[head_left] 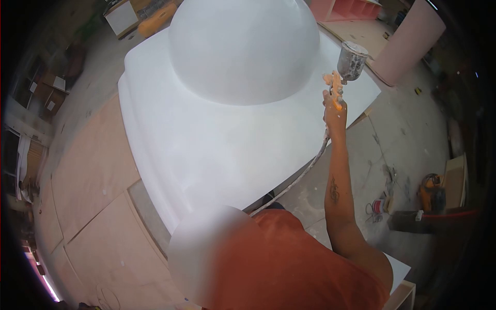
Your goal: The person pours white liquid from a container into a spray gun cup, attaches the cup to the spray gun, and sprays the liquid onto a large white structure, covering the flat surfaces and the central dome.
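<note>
My right hand (336, 111) is wrapped round the handle of a paint spray gun (337, 92), which is spattered orange and white. A metal paint cup (352, 62) sits on top of the gun, crusted with dried paint. From the handle an air hose (310, 168) runs down toward my body. Gun and hand are held out over the right side of a large white piece with a flat base (232, 144) and a big rounded dome (245, 49). My left hand does not show.
Pinkish boards (103, 227) cover the floor at left. A pink curved panel (411, 44) stands at upper right, near a pink shelf unit (354, 9). On the right are a yellow-and-black tool (431, 192) and a small can (380, 206). A blurred pale shape hides part of the lower middle.
</note>
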`<state>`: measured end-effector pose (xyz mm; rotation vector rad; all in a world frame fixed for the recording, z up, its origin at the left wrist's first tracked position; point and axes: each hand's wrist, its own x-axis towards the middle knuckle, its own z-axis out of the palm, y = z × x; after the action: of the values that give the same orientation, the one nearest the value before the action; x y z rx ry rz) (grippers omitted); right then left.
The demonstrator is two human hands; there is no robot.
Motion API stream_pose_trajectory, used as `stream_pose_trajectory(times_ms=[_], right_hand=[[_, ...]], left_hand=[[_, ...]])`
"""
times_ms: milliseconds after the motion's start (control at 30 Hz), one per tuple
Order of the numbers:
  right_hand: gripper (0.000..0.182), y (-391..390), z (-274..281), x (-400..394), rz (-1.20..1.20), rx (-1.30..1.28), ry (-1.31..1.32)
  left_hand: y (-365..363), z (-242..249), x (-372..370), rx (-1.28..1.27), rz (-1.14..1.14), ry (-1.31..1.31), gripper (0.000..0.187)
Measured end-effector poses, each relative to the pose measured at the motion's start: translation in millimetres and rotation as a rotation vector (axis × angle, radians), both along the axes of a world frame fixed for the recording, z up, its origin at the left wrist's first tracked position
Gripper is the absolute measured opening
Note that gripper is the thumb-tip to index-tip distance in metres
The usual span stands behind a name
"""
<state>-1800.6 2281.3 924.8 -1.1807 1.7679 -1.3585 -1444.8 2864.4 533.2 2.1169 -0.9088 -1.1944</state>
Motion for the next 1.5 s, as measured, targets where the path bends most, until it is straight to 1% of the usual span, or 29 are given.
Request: stream_pose_trajectory(times_ms=[67,100,133,167,200,233,300,367,400,433,467,533,600,633,700,733,800,933,1000,1033,1100,1133,1200,1233,1300,1333,1400,1433,1500], right_hand=[[0.036,-9.6,-7.0,-3.3,-0.015,-0.037,0.014],[0.035,-13.9,-8.5,-6.8,-0.024,-0.071,0.026],[0.035,-14.7,-12.8,-8.7,-0.020,-0.074,0.022],[0.035,-11.8,-14.5,-4.6,0.040,-0.076,0.021],[0.037,-9.2,-15.9,0.5,0.101,-0.078,0.019],[0.037,-3.7,-18.8,9.5,0.107,-0.078,0.015],[0.033,15.3,-20.8,40.5,0.232,-0.015,-0.108],[0.028,33.4,-15.0,73.7,0.312,0.030,-0.173],[0.027,41.6,-7.3,90.8,0.374,0.010,-0.223],[0.027,52.3,10.5,107.1,0.420,0.108,-0.308],[0.027,57.7,18.6,120.7,0.464,0.121,-0.350],[0.028,65.4,34.6,136.9,0.510,0.134,-0.395],[0.029,72.3,46.7,141.0,0.610,0.116,-0.502],[0.029,72.2,46.2,143.2,0.610,0.119,-0.502],[0.030,69.0,44.7,141.4,0.585,0.131,-0.475],[0.030,66.3,44.2,143.5,0.585,0.133,-0.473],[0.030,59.2,32.6,130.0,0.485,0.139,-0.377],[0.031,37.8,17.5,73.0,0.381,0.134,-0.285],[0.033,25.7,18.1,41.8,0.278,0.121,-0.246],[0.033,18.9,19.8,29.1,0.267,0.118,-0.244],[0.031,2.2,24.6,9.9,0.146,0.057,-0.163],[0.031,-7.4,26.6,0.8,0.134,0.055,-0.163],[0.032,-23.4,27.5,-12.1,0.062,-0.040,-0.112],[0.032,-29.5,25.3,-13.1,0.058,-0.042,-0.112],[0.032,-38.5,22.2,-14.3,0.001,-0.097,-0.124],[0.032,-38.0,25.2,-14.4,0.003,-0.100,-0.126],[0.032,-25.8,27.8,-4.1,0.046,-0.049,-0.118],[0.032,-20.2,25.2,3.9,0.054,-0.049,-0.119],[0.029,-6.5,16.1,26.7,0.175,0.009,-0.177]], left_hand=[[-6.4,-12.0,-0.3,0.299,0.078,-0.096,0.042],[-11.8,-14.9,-0.7,0.296,0.080,-0.099,0.042],[-14.5,-18.4,-0.4,0.282,0.171,-0.117,0.046],[-13.5,-17.8,0.8,0.272,0.265,-0.135,0.053],[-10.9,-15.7,1.8,0.272,0.273,-0.138,0.053],[-6.4,-13.4,4.4,0.220,0.252,-0.089,0.054],[-0.2,-6.9,9.9,0.165,0.231,-0.040,0.054],[14.9,5.7,9.7,0.161,0.252,0.011,0.049],[23.7,13.0,7.7,0.158,0.266,0.036,0.046],[35.0,21.8,6.3,0.156,0.280,0.061,0.044],[46.4,30.1,4.8,0.155,0.295,0.084,0.041],[62.0,43.1,2.2,0.150,0.317,0.131,0.036],[69.9,46.1,-1.6,0.146,0.332,0.179,0.032],[71.4,44.4,2.8,0.148,0.333,0.180,0.032],[73.4,40.5,10.3,0.205,0.425,0.160,0.035],[66.5,56.2,14.2,0.207,0.425,0.162,0.035],[14.8,122.4,2.6,0.168,0.420,0.073,0.035],[-26.1,135.0,-16.4,0.088,0.431,0.096,0.035],[-46.3,141.6,-24.9,0.029,0.380,0.114,0.035],[-50.5,134.9,-27.8,0.028,0.369,0.117,0.035],[-63.9,123.1,-28.9,0.246,0.192,-0.098,0.034],[-70.2,122.2,-31.7,0.244,0.181,-0.099,0.034],[-96.5,153.9,-45.5,0.090,0.135,0.023,0.040],[-87.4,129.5,-37.0,0.088,0.131,0.023,0.040],[-61.6,69.9,-20.8,0.189,0.166,0.032,0.058],[-58.1,64.7,-26.4,0.185,0.167,0.031,0.058],[-53.6,58.1,-40.2,0.098,0.287,-0.303,0.053],[-50.1,58.7,-39.5,0.098,0.295,-0.304,0.053],[-41.0,68.8,-31.6,0.118,0.286,-0.222,0.045]])
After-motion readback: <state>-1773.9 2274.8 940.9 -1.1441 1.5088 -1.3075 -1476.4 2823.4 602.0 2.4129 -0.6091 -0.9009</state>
